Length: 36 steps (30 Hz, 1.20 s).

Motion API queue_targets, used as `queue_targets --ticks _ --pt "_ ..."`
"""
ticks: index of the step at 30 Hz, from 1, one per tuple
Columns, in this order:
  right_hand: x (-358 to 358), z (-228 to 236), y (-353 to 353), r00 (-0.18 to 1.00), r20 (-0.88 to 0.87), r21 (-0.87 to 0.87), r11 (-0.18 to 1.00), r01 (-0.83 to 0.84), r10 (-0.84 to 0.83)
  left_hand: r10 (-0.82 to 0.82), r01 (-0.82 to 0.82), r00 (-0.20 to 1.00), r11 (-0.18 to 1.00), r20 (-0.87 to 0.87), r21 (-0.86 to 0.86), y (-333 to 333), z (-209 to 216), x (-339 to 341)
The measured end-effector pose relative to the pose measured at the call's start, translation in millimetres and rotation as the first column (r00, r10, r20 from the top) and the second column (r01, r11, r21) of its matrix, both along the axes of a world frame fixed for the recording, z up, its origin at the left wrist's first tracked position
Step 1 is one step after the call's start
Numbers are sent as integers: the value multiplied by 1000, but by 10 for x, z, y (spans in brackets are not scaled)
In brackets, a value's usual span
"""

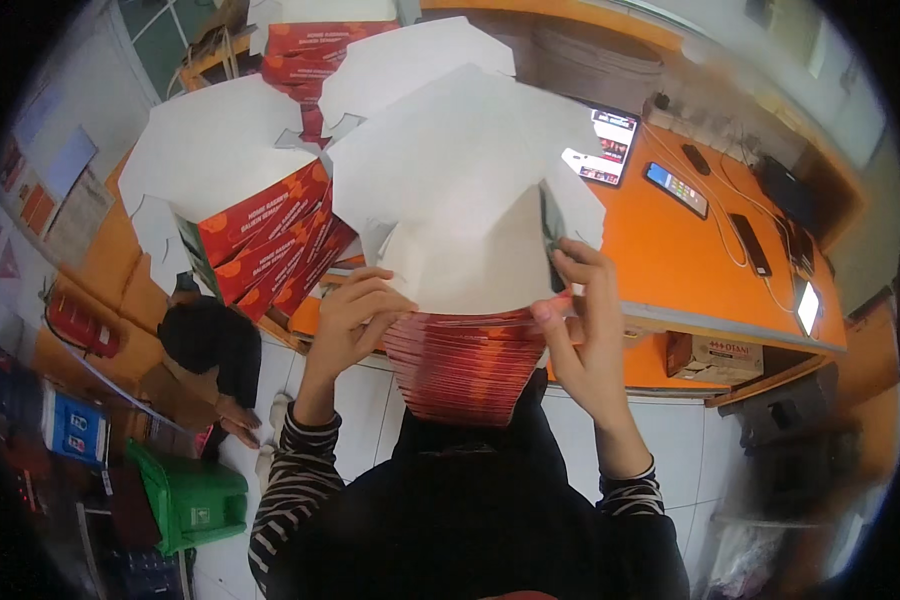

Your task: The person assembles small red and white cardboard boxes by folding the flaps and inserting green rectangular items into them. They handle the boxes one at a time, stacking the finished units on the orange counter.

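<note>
In front of me a tall stack of nested paper food boxes leans toward my body, its red printed sides fanned in thin layers. The topmost box shows its white inside, with a wide lid flap spread away from me. My left hand is closed on this box's near left corner, fingertips bent over the edge. At the near right corner my right hand pinches the side panel between thumb and fingers. More nested red-and-white boxes stand to the left, with another stack behind.
An orange table carries a tablet, a phone, cables and a dark power strip on the right. A cardboard carton sits beneath. At left are a person in dark clothes, a green bin and a fire extinguisher.
</note>
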State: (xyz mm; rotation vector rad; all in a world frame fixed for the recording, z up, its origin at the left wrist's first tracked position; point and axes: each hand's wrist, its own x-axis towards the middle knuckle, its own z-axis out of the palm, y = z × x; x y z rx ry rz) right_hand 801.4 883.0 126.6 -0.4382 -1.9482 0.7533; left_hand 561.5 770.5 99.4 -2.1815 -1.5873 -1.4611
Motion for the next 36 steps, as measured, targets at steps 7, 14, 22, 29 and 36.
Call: queue_targets --ticks 7,14,22,29,36 --pt "106 -28 54 989 148 23 1000 -2 -1 83 -79 995 995 -60 64 12 -11 -149" --pt "195 -28 223 980 185 85 992 -96 79 -90 10 964 952 248 307 297 -481 -223" --pt "207 47 337 927 353 40 988 -149 125 -123 -35 913 927 390 374 396 -567 -133" --pt "231 120 574 816 449 -134 930 -343 365 -197 56 919 924 343 379 392 -522 -114" --pt "-127 185 734 918 341 82 979 185 -202 -142 94 979 950 146 298 389 -414 -156"
